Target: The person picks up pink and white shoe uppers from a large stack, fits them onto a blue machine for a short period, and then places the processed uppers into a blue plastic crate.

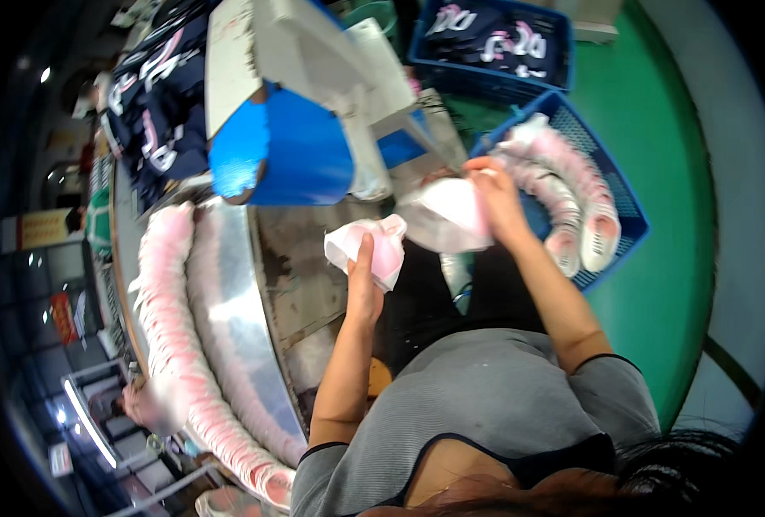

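My left hand (363, 289) is closed on a soft, cupped pink-and-white fabric piece (382, 250), with the thumb laid over it. To the right and slightly farther away, my right hand (496, 202) grips a second cupped white fabric piece (443, 215) with pink at its edge. Motion blurs this second piece. Both pieces are above my lap, close together; I cannot make out exactly what kind of article they are. Beyond my right hand, a blue plastic crate (632, 233) holds curved stacks of similar nested pieces (593, 185).
At left, a long curved stack of pink-and-white pieces (171, 327) lies on a shiny metal-topped table (249, 302). A blurred hand (141, 403) shows beside it. Ahead are a white machine (313, 60) with a blue panel (305, 151), navy fabric pieces (171, 112) and another blue crate (451, 77).
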Tool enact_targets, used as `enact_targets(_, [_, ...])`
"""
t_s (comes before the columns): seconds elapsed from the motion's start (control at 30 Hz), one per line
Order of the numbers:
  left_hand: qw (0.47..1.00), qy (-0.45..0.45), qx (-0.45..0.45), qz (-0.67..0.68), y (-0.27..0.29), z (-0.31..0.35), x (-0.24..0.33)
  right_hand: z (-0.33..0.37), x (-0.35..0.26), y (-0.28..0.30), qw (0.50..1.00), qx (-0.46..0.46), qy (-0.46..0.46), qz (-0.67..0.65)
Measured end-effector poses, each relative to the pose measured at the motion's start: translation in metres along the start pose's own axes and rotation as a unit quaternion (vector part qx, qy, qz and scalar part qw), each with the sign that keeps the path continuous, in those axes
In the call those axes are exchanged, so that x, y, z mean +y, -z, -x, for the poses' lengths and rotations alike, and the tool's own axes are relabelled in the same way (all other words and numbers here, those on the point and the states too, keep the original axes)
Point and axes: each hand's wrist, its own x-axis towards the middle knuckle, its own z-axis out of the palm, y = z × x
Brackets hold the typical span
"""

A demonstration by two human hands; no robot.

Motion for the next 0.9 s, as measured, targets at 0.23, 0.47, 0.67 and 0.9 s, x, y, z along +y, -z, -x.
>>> enact_targets(0.23, [0.986,-0.080,0.027,-0.144,0.008,-0.026,0.014,-0.004,-0.007,-0.086,0.927,-0.205,0.086,0.303])
enact_targets(0.47, [0.984,-0.124,0.016,-0.130,0.027,-0.057,0.028,-0.033,0.008,-0.110,0.970,-0.236,-0.036,0.049])
enact_targets(0.67, [0.995,-0.080,-0.050,-0.026,0.044,-0.109,0.030,-0.055,0.012,-0.115,0.951,-0.237,-0.191,-0.057])
enact_targets(0.9, [0.929,0.131,0.018,0.345,0.043,-0.098,0.031,-0.059,-0.018,-0.093,0.946,-0.206,-0.249,-0.033])
